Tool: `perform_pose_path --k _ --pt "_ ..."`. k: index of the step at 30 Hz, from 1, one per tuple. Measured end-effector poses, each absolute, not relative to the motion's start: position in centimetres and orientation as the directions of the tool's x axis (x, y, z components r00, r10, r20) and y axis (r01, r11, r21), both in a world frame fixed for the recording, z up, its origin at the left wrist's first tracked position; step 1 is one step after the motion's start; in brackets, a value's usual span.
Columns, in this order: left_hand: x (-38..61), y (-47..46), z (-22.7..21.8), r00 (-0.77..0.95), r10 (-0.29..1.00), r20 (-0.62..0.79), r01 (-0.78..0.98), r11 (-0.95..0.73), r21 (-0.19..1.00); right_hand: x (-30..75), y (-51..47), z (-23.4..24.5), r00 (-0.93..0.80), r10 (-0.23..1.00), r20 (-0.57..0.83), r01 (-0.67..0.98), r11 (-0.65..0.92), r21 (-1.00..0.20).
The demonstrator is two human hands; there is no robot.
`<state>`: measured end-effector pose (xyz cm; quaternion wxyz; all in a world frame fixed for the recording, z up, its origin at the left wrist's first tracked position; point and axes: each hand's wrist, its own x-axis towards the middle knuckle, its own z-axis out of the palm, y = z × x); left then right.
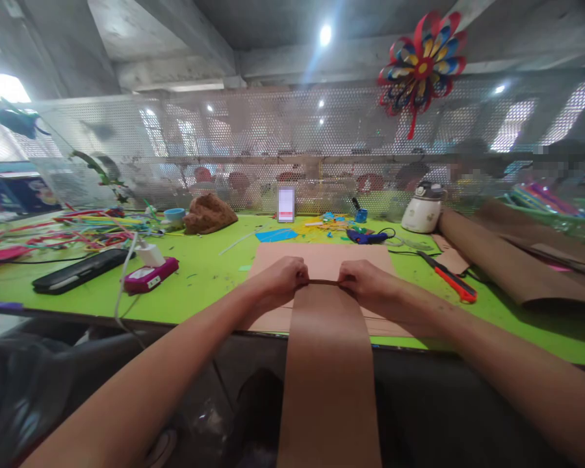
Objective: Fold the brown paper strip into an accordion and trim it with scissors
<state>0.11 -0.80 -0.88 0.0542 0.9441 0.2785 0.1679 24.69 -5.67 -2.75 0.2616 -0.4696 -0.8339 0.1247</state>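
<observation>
A long strip of brown paper (pixel 330 364) hangs over the table's front edge toward me. Its far end is folded or rolled into a narrow dark band. My left hand (pixel 288 275) pinches that band at its left corner, and my right hand (pixel 361 278) pinches it at the right corner. Both hands are closed, with fingertips on the paper. Beneath them, a larger light-brown sheet (pixel 322 257) lies flat on the green table.
At left are a purple power strip (pixel 151 274) with a white plug, a black case (pixel 82 270) and colourful strips. A phone (pixel 286 204) stands behind. At right are a red utility knife (pixel 451 279), a white bottle (pixel 422 209), rolled brown paper (pixel 517 260) and a blue glue gun (pixel 366 236).
</observation>
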Motion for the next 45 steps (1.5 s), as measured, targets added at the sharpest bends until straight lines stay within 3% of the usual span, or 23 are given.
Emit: perform_pose_path --k 8,14,18,23,28,33,39,41,45 --pt "-1.3 -1.3 -1.1 0.771 0.545 0.33 0.519 -0.838 0.17 25.0 -7.1 -2.4 -0.442 0.84 0.314 0.729 0.541 -0.42" --pt "-1.1 -1.3 -1.1 0.773 0.536 0.34 0.52 -0.841 0.145 24.7 -7.4 -2.3 -0.554 0.748 0.366 0.744 0.642 -0.187" --pt "-1.0 -1.9 -1.0 0.8 0.49 0.346 0.513 -0.858 0.03 24.8 -7.5 -2.4 -0.607 0.708 0.361 0.761 0.649 0.007" --pt "-1.0 -2.4 -1.0 0.841 0.437 0.32 0.501 -0.852 -0.153 24.9 -7.7 -2.9 -0.646 0.663 0.379 0.738 0.669 0.089" --pt "-1.1 -2.6 -1.2 0.851 0.41 0.329 0.487 -0.85 -0.202 24.9 -7.9 -3.3 -0.638 0.652 0.409 0.748 0.65 0.13" --pt "-1.0 -2.9 -0.4 0.812 0.489 0.317 0.535 -0.842 -0.07 24.6 -8.2 -3.1 -0.638 0.651 0.412 0.746 0.654 0.122" --pt "1.4 -1.5 2.0 0.655 0.735 0.173 0.613 -0.651 0.448 24.0 -9.4 -2.4 -0.621 0.622 0.477 0.759 0.63 0.168" --pt "2.4 -1.0 2.7 0.676 0.728 0.114 0.604 -0.636 0.48 23.8 -9.8 -2.2 -0.623 0.594 0.509 0.755 0.627 0.192" --pt "3.0 -0.8 3.5 0.728 0.686 -0.01 0.626 -0.658 0.418 23.4 -10.2 -2.2 -0.598 0.565 0.568 0.765 0.613 0.195"
